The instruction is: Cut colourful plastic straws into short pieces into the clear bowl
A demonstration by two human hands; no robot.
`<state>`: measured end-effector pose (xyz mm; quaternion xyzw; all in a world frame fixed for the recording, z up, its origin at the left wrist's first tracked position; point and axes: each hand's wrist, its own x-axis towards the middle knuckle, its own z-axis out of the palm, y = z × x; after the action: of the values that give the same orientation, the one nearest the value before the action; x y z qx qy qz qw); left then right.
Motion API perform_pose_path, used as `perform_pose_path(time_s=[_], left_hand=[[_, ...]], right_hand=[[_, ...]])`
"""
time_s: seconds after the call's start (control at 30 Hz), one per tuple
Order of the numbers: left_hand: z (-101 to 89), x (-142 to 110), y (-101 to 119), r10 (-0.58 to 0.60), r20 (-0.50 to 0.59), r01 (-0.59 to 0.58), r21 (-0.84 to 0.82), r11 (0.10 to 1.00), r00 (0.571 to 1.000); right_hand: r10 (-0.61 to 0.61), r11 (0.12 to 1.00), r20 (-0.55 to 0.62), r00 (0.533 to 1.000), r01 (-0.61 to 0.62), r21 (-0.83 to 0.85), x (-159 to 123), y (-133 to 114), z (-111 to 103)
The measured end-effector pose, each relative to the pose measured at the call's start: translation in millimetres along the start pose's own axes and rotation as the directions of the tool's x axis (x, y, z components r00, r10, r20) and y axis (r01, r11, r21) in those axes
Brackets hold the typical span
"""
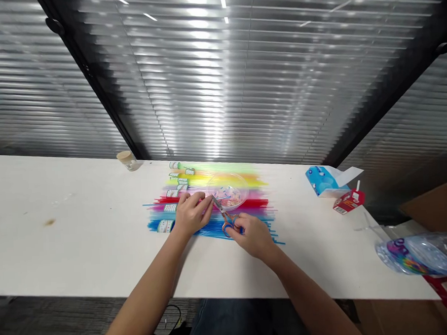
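Observation:
My left hand is closed, fingers pinched, on what looks like a thin blue straw, whose end sticks out over a clear round bowl. My right hand has its fingers in the loops of a pair of scissors with copper-coloured and blue handles. The blades point up and left, close to my left fingertips and the straw. Small coloured cut bits lie in the bowl. Beneath both hands, bundles of long thin straws are sorted by colour from green and yellow to red and blue, with paper bands at their left ends.
A small jar with a tan lid stands at the back left. At the right are a blue tissue box, a red drink carton with a straw and clear plastic packaging by the table edge. Window blinds rise behind.

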<state>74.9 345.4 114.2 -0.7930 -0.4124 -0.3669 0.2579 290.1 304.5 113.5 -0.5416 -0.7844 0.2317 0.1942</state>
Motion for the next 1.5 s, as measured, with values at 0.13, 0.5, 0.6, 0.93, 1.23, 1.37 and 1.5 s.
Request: perform_pose_path(time_s=[0.13,0.5,0.6,0.93,1.23,1.37,1.5], left_hand=[[0.1,0.8,5.9,-0.024,0.019,0.026,-0.079,0.997,1.0],[8.3,-1.4,10.7,-0.018,0.101,0.048,-0.308,0.95,0.995],[7.6,-0.3,11.8,-0.046,0.088,0.073,-0.341,0.937,0.995],[-0.3,-1.9,8.6,-0.102,0.048,0.112,-0.299,0.948,0.994],[2.0,-3.4,5.5,-0.109,-0.02,0.1,-0.253,0.962,0.994],[1.5,-3.7,5.0,-0.112,-0.035,0.101,-0.227,0.969,0.993],[1.9,-3.3,5.1,-0.103,-0.058,0.09,-0.193,0.977,0.993]], right_hand=[[-0.041,0.994,-0.119,0.992,0.053,0.098,3.6,3.2,7.4],[-0.054,0.985,-0.39,0.919,0.112,0.129,10.2,13.1,14.4],[-0.01,0.951,-0.396,0.918,0.132,0.281,14.2,17.8,14.0],[0.152,0.645,-0.103,0.983,-0.019,0.764,13.4,14.8,11.6],[0.115,0.554,0.04,0.993,-0.098,0.826,6.3,6.9,9.5],[0.162,0.542,-0.048,0.986,-0.048,0.839,7.1,10.4,8.9],[0.203,0.583,-0.123,0.971,-0.02,0.812,7.9,13.3,8.7]])
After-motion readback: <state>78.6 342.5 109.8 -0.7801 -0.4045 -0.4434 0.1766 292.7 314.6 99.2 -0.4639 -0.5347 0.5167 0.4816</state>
